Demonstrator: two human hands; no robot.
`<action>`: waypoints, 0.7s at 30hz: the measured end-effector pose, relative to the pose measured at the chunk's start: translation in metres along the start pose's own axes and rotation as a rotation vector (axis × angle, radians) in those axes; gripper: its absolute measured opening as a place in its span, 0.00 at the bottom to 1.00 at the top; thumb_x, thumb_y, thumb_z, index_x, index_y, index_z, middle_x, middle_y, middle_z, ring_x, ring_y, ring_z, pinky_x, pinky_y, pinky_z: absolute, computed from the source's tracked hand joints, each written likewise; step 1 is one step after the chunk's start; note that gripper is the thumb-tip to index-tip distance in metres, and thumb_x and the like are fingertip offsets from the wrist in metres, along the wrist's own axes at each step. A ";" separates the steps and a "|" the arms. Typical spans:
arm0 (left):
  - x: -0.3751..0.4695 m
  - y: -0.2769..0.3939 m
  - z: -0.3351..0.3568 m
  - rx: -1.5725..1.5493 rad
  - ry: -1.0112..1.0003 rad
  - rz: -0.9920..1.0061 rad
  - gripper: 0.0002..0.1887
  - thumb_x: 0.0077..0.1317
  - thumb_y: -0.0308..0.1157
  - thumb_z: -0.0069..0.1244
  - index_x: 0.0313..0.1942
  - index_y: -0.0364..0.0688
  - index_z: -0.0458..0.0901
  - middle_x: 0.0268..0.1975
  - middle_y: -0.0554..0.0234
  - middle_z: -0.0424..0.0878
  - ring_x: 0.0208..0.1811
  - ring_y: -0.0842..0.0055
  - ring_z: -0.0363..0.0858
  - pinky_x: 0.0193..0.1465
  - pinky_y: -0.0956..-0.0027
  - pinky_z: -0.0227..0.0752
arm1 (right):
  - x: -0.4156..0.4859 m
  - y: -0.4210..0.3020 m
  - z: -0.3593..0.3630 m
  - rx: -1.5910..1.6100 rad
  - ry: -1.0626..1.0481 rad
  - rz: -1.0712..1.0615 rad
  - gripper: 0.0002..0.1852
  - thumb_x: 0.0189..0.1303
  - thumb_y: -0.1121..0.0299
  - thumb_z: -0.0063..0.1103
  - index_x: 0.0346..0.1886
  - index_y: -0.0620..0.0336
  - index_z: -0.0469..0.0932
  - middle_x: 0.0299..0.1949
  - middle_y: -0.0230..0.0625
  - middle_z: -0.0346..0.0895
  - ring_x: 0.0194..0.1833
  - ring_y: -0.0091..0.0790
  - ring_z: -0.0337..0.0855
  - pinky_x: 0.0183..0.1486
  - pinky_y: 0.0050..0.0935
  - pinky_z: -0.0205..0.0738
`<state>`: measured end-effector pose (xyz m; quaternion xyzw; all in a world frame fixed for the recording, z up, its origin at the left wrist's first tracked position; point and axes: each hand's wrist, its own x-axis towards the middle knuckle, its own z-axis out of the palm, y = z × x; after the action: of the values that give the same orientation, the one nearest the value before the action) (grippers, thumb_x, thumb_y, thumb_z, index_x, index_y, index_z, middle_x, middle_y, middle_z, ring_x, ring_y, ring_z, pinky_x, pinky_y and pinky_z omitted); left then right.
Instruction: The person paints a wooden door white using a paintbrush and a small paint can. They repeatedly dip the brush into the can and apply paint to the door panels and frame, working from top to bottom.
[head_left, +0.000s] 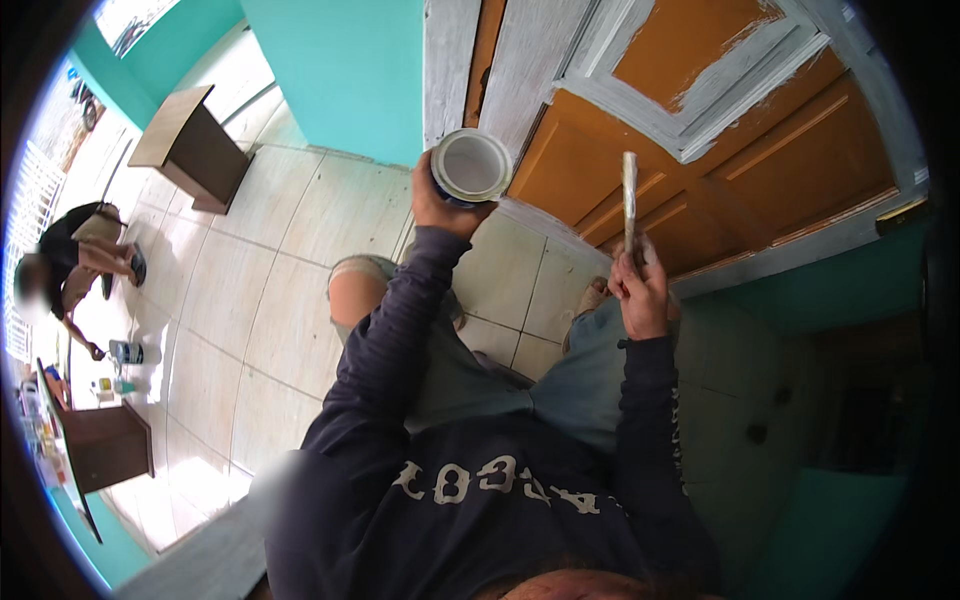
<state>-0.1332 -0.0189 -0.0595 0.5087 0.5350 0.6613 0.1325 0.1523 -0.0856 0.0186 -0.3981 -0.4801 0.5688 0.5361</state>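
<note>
My left hand (452, 213) grips an open paint can (466, 196) from the side and beneath, its mouth facing up with pale paint inside. Between the fingers and thumb of my right hand (643, 292) is a slim paintbrush (630, 191), seen edge-on and smeared with whitish paint. The brush points away from me, in front of a panelled wooden door (577, 142). Streaky grey-white paint covers the moulding (679, 135) of an upper panel and part of its face. Orange-brown wood shows on the lower panels. Whether the brush touches the door, I cannot tell.
A painted door frame (450, 67) and turquoise wall (345, 75) stand beyond the can. On the tiled floor (277, 262) to the left, another person (75, 255) bends towards a paint bucket (127, 352). Two brown desks (187, 154) stand on that side, one bearing assorted items.
</note>
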 end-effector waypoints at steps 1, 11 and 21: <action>-0.005 0.002 0.000 0.044 -0.032 0.028 0.58 0.31 0.36 0.79 0.64 0.35 0.63 0.57 0.48 0.76 0.59 0.56 0.77 0.63 0.58 0.72 | -0.010 0.004 -0.006 0.037 -0.021 0.012 0.23 0.72 0.70 0.57 0.67 0.64 0.68 0.32 0.27 0.73 0.25 0.13 0.62 0.23 0.15 0.55; -0.084 0.024 0.010 0.112 -0.275 -0.112 0.63 0.28 0.43 0.79 0.67 0.32 0.60 0.57 0.42 0.73 0.62 0.49 0.72 0.65 0.54 0.69 | 0.015 -0.028 0.080 -0.270 -0.053 -0.315 0.14 0.72 0.62 0.60 0.40 0.67 0.80 0.29 0.28 0.78 0.32 0.18 0.74 0.36 0.23 0.70; -0.063 0.006 0.056 0.260 -0.505 -0.189 0.60 0.27 0.43 0.80 0.65 0.43 0.65 0.58 0.51 0.78 0.62 0.51 0.73 0.64 0.51 0.70 | 0.076 0.005 0.052 -0.239 0.052 -0.284 0.16 0.74 0.71 0.55 0.59 0.71 0.77 0.57 0.42 0.81 0.58 0.31 0.80 0.63 0.30 0.72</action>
<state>-0.0572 -0.0346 -0.0931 0.6180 0.6102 0.4245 0.2561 0.0930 -0.0163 0.0294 -0.4017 -0.5816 0.4161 0.5720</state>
